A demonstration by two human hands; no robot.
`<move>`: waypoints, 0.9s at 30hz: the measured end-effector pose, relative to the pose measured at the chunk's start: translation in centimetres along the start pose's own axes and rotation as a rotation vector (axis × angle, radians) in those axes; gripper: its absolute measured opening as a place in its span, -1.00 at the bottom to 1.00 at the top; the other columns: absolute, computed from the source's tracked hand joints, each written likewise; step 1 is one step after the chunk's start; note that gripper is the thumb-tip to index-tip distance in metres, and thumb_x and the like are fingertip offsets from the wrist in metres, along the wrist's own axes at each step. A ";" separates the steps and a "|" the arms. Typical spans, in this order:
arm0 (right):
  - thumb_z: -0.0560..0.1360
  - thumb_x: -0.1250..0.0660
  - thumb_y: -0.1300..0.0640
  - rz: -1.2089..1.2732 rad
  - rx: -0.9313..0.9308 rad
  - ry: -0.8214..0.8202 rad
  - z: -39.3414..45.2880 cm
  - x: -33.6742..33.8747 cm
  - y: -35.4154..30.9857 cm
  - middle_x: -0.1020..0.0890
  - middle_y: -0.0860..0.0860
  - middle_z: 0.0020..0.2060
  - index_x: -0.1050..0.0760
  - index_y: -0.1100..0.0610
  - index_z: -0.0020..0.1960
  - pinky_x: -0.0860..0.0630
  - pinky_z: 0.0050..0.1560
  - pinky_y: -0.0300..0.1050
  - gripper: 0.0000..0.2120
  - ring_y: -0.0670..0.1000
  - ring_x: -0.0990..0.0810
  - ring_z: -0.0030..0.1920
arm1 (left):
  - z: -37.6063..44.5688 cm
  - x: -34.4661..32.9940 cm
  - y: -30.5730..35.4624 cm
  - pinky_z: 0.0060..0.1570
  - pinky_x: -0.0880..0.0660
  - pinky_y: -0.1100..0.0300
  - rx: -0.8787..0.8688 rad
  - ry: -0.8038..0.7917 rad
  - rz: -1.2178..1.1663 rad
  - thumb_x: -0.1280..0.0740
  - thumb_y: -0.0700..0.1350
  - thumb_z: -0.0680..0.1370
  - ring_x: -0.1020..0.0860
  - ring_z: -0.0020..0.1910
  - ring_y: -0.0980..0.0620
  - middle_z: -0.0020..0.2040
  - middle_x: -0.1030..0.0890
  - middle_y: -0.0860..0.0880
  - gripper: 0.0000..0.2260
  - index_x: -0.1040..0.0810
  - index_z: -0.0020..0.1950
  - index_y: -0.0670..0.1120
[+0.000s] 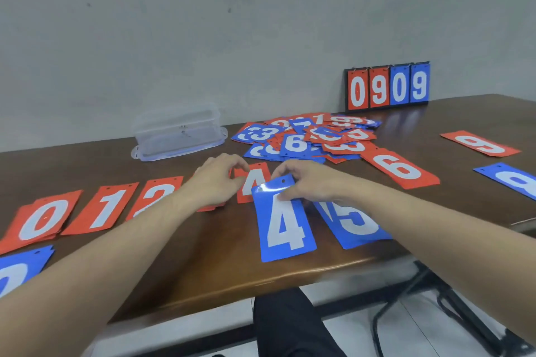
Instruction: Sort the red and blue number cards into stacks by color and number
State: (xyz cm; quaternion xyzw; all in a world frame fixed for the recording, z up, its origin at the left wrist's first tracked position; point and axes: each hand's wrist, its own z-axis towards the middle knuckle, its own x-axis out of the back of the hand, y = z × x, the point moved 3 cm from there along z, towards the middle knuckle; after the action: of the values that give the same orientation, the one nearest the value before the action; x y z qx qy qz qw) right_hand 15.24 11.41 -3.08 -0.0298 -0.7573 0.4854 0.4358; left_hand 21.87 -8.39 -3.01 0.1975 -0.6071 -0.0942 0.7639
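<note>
Near the front edge of the worktop (pixel 203 278), your right hand (pixel 310 182) pinches the top of the blue 4 card (pixel 285 226), its fingers (pixel 285 195) curled over the card's upper right corner just below the punched hole, while the rest of the card lies flat toward you. Your left hand (pixel 216 180) rests just left of it, fingers bent and nearly closed at the left edge of the red 4 card (pixel 252 182), which lies partly under the blue one; whether they actually grip it, you cannot tell. Just right of the blue 4 sits the blue 5 card (pixel 353 223), partly under your right forearm. To your left lie the red 0 (pixel 43 222), red 1 (pixel 104 209) and red 2 (pixel 156 193) stacks in a row. Behind your hands, the unsorted pile (pixel 310 136) of red and blue cards spreads out.
</note>
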 end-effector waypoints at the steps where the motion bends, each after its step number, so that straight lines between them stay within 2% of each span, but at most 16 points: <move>1: 0.54 -0.44 0.08 -0.064 0.016 -0.004 0.1 -0.5 -0.2 -0.64 -0.09 0.07 -0.47 -0.06 0.14 -0.57 -0.19 -0.22 -0.77 -0.13 -0.67 -0.03 | -0.2 0.2 -0.3 0.28 -0.39 -0.08 0.004 0.005 0.000 -0.32 -0.03 0.59 -0.41 0.17 -0.02 0.09 -0.50 0.09 -0.87 -0.50 0.08 0.21; 4: 0.50 -0.46 0.01 -0.303 0.053 0.013 0.4 -1.5 -0.5 -0.56 -0.09 0.15 -0.46 -0.11 0.12 -0.50 -0.08 -0.22 -0.75 -0.11 -0.57 0.07 | -0.6 0.6 -0.7 0.31 -0.37 -0.09 -0.001 0.023 0.033 -0.32 -0.01 0.60 -0.41 0.26 -0.04 0.24 -0.51 0.06 -0.87 -0.53 0.13 0.16; 6: 0.50 -0.45 -0.06 -0.434 0.064 0.030 0.4 -1.7 -0.5 -0.50 -0.07 0.19 -0.45 -0.14 0.17 -0.47 0.09 -0.15 -0.70 -0.05 -0.46 0.20 | -0.7 0.5 -0.7 0.33 -0.35 -0.09 -0.013 0.020 0.060 -0.31 -0.01 0.61 -0.40 0.28 -0.03 0.28 -0.50 0.06 -0.85 -0.53 0.17 0.14; 8: 0.49 -0.45 -0.11 -0.514 0.089 0.048 0.3 -1.5 -0.4 -0.44 -0.07 0.22 -0.44 -0.16 0.24 -0.42 0.23 -0.07 -0.63 -0.03 -0.35 0.26 | -0.7 0.2 -0.6 0.36 -0.31 -0.07 -0.022 0.006 0.075 -0.31 -0.01 0.61 -0.39 0.30 -0.01 0.30 -0.49 0.08 -0.84 -0.53 0.18 0.15; 10: 0.48 -0.46 -0.12 -0.526 0.114 0.067 0.2 -1.1 -0.4 -0.43 -0.08 0.23 -0.43 -0.19 0.27 -0.40 0.29 -0.02 -0.59 -0.04 -0.30 0.27 | -0.6 0.0 -0.3 0.37 -0.28 -0.07 -0.030 -0.005 0.075 -0.31 -0.01 0.61 -0.38 0.31 0.00 0.32 -0.47 0.09 -0.83 -0.53 0.19 0.15; 15: 0.48 -0.47 -0.11 -0.422 0.141 0.155 1.2 0.5 0.7 -0.52 -0.13 0.19 -0.49 -0.18 0.18 -0.51 0.21 -0.06 -0.69 -0.07 -0.44 0.23 | 0.8 -0.1 0.8 0.37 -0.31 -0.14 -0.049 -0.011 0.061 -0.32 -0.01 0.60 -0.39 0.34 -0.02 0.34 -0.47 0.08 -0.83 -0.52 0.18 0.16; 18: 0.52 -0.44 -0.03 -0.342 0.148 0.232 1.6 2.1 1.3 -0.55 -0.13 0.14 -0.54 -0.10 0.16 -0.48 0.07 -0.21 -0.77 -0.10 -0.49 0.16 | 2.4 -0.3 1.8 0.35 -0.37 -0.13 -0.047 -0.018 0.041 -0.32 -0.03 0.60 -0.41 0.35 0.00 0.34 -0.49 0.08 -0.82 -0.52 0.19 0.14; 23: 0.57 -0.38 -0.01 -0.259 0.109 0.364 3.2 5.7 3.4 -0.54 -0.13 0.06 -0.53 -0.10 0.10 -0.40 -0.08 -0.26 -0.88 -0.08 -0.52 0.07 | 5.7 -1.4 3.3 0.28 -0.43 -0.04 -0.034 -0.032 -0.005 -0.30 -0.05 0.60 -0.47 0.26 0.00 0.35 -0.50 0.06 -0.80 -0.49 0.22 0.11; 27: 0.58 -0.35 0.03 -0.245 0.077 0.459 5.2 8.5 5.6 -0.57 -0.11 0.06 -0.53 -0.07 0.14 -0.38 -0.16 -0.37 -0.86 -0.11 -0.53 0.02 | 8.5 -3.0 3.9 0.15 -0.44 0.14 -0.033 -0.059 -0.043 -0.29 -0.04 0.61 -0.49 0.25 0.04 0.32 -0.51 0.08 -0.78 -0.46 0.25 0.09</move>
State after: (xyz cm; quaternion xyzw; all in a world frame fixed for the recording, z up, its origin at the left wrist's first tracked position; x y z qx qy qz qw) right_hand 4.29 14.69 -2.78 -0.0306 -0.6177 0.4377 0.6526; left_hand 12.54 -5.33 -2.52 0.1952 -0.6235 -0.1264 0.7464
